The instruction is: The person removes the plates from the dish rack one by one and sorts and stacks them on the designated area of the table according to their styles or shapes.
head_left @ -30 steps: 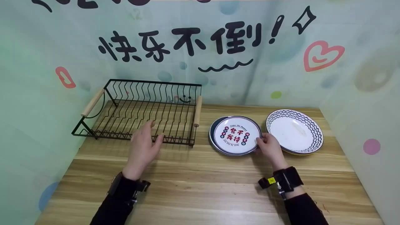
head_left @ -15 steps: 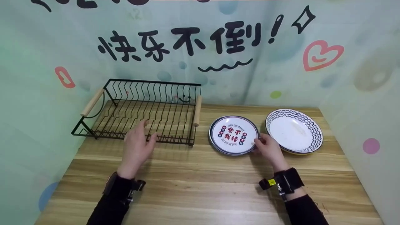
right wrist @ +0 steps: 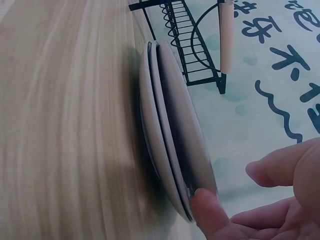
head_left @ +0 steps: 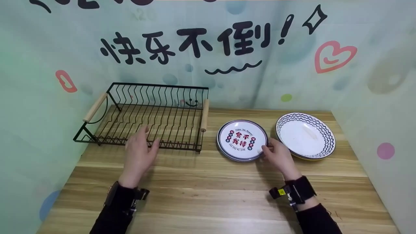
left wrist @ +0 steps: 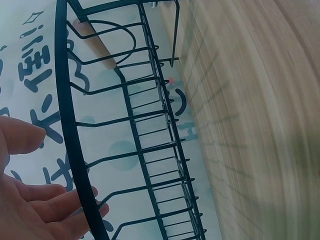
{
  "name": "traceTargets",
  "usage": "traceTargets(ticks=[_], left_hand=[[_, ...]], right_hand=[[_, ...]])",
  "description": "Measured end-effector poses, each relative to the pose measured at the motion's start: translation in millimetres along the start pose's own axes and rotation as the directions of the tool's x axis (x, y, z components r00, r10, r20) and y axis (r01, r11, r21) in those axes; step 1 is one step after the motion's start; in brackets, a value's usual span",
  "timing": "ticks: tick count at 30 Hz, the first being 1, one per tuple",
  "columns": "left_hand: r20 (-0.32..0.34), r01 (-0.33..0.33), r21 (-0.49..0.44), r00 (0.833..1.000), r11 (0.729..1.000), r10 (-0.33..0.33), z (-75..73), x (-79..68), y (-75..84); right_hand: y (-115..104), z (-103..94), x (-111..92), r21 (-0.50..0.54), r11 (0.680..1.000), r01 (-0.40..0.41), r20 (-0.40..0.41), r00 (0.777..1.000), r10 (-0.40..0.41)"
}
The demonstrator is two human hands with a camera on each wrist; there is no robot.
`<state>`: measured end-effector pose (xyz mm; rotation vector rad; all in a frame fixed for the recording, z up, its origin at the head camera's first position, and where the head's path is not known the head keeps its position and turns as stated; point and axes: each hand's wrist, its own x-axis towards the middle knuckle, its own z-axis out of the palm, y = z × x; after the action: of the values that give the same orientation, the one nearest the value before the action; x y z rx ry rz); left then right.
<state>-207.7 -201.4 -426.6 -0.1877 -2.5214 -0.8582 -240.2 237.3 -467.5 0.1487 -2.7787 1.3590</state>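
My right hand [head_left: 278,159] holds the right rim of a small round plate [head_left: 241,139] with red and blue lettering. This plate tops a small stack. In the right wrist view its near edge is raised above the lower plates [right wrist: 156,120], a fingertip [right wrist: 206,207] at the rim and the thumb [right wrist: 287,165] above. Near the front of the black wire dish rack [head_left: 161,85] is my left hand [head_left: 138,152], thumb and fingers spread, holding nothing. In the left wrist view the fingers reach the rack's front rail [left wrist: 67,125]; whether they touch it I cannot tell.
A larger white dish [head_left: 302,136] with a wavy black rim pattern stands just right of my right hand. The rack has wooden handles [head_left: 204,115]. Behind the wooden table [head_left: 208,195] hangs a printed backdrop [head_left: 162,71], with side walls left and right.
The top plate has slid slightly left with my right hand, hiding the dark rim that showed beneath it. My left hand has shifted left along the rack's front.
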Motion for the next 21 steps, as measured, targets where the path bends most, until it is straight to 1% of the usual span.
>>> traceTargets(ticks=[5,8,11,15,18,21], left_hand=[[0.017,0.004,0.018,1.000,1.000,-0.005,-1.2,-1.5,0.5],[0.030,0.012,0.018,0.999,1.000,-0.013,-1.4,-2.0,1.7],[0.039,0.026,0.023,0.999,0.999,-0.027,-1.5,-1.9,3.0],[0.048,0.028,0.037,0.998,0.999,-0.030,-1.1,-1.4,5.1],[0.054,0.016,0.035,0.998,0.999,-0.018,0.4,-0.9,7.1],[0.062,0.000,0.033,0.998,0.999,-0.002,2.1,-0.7,8.8]], right_hand=[[0.0,1.0,-1.6,-0.095,0.995,0.042,0.001,0.999,-0.042],[0.1,1.3,-1.9,-0.133,0.989,0.061,0.002,0.998,-0.061],[-1.7,1.0,-2.5,-0.153,0.985,0.080,0.003,0.997,-0.080],[-8.0,-1.1,-4.9,-0.180,0.977,0.115,0.001,0.993,-0.116],[-13.7,-4.4,-7.9,-0.221,0.965,0.144,-0.017,0.988,-0.151],[-18.8,-8.5,-11.1,-0.276,0.944,0.182,-0.049,0.978,-0.203]])
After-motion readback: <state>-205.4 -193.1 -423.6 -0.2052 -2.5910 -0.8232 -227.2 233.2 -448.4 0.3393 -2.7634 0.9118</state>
